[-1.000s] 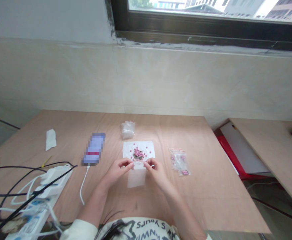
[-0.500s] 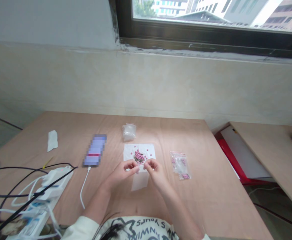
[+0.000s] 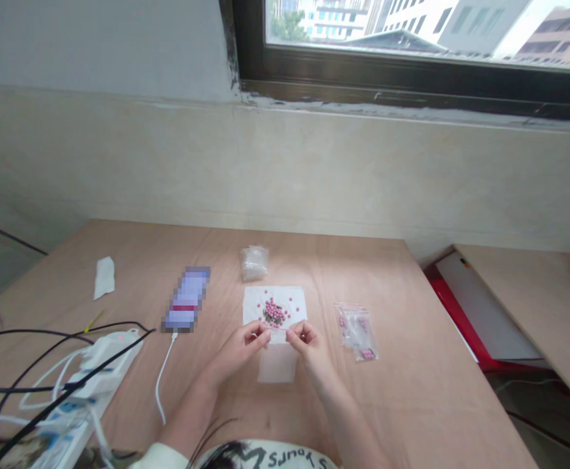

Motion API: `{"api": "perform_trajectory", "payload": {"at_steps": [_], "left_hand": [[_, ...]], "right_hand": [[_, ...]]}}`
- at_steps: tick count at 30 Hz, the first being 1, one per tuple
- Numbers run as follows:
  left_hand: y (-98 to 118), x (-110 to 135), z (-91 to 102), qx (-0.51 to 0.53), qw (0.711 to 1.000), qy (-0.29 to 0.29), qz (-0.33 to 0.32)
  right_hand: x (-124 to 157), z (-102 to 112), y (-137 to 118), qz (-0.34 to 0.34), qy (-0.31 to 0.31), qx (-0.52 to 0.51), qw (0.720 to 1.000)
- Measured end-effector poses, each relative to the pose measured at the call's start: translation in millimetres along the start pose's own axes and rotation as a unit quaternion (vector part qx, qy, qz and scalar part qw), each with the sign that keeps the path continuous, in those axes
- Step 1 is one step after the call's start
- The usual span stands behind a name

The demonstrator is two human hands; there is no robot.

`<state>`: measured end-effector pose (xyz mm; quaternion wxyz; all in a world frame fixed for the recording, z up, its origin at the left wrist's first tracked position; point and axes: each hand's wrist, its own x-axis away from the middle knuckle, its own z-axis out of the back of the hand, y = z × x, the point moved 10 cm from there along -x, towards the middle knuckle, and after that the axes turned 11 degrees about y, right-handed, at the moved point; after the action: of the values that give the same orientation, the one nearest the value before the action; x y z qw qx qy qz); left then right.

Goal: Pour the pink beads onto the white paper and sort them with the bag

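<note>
My left hand point(image 3: 249, 341) and my right hand point(image 3: 309, 340) face each other at the near edge of a white sheet point(image 3: 250, 298), thumbs and forefingers pinched together. Between the fingertips stretches the upper edge of what looks like a small clear plastic bag point(image 3: 277, 365), its pale rectangular body extending toward me. Just beyond my fingers, several pink beads point(image 3: 275, 309) lie in a pile on the sheet, with small dark bits among them too small to name. A few single beads are scattered around the pile.
Behind the sheet lies a stack of clear bags point(image 3: 255, 262). To the right are filled zip bags point(image 3: 357, 331) with pink pieces. On the left are a phone point(image 3: 187, 299) on a white cable, a paper scrap point(image 3: 104, 278) and a power strip point(image 3: 96, 378) with tangled cords.
The pale bag hung slightly tilted before and now looks straighter. My hands are a little farther apart, still pinching. The whole view has shifted slightly.
</note>
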<state>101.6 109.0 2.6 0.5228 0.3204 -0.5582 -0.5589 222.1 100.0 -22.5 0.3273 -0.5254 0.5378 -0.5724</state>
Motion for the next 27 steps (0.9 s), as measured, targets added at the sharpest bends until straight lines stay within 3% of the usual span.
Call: {"api": "perform_trajectory", "payload": {"at_steps": [8, 14, 17, 19, 22, 24, 25, 27], "left_hand": [[-8.3, -1.7, 22.1, 0.051, 0.997, 0.062, 0.017], [-18.4, -2.9, 7.2, 0.114, 0.993, 0.022, 0.027], [-10.9, -26.1, 29.7, 0.11, 0.99, 0.088, -0.007], [2.7, -52.1, 57.5, 0.071, 0.984, 0.158, -0.045], [25.0, -96.0, 99.1, -0.056, 0.959, 0.266, -0.081], [37.5, -120.8, 116.3, -0.197, 0.922, 0.322, -0.086], [41.1, -130.6, 120.6, -0.277, 0.896, 0.338, -0.077], [43.4, -142.3, 124.8, -0.319, 0.876, 0.356, -0.063]], "right_hand": [[3.0, -11.5, 6.3, -0.021, -0.021, 0.034, 0.999], [-17.3, -14.4, -11.5, 0.033, 0.025, 0.047, 0.998], [-30.3, -4.1, -29.2, 0.065, 0.061, 0.126, 0.988], [-37.1, 23.3, -47.6, 0.118, 0.136, 0.22, 0.959], [-37.7, 75.9, -67.0, 0.183, 0.252, 0.393, 0.865], [-35.4, 110.1, -60.2, 0.158, 0.298, 0.498, 0.799], [-33.5, 125.1, -52.0, 0.133, 0.308, 0.532, 0.777], [-26.1, 150.8, -33.8, 0.079, 0.325, 0.575, 0.747]]}}
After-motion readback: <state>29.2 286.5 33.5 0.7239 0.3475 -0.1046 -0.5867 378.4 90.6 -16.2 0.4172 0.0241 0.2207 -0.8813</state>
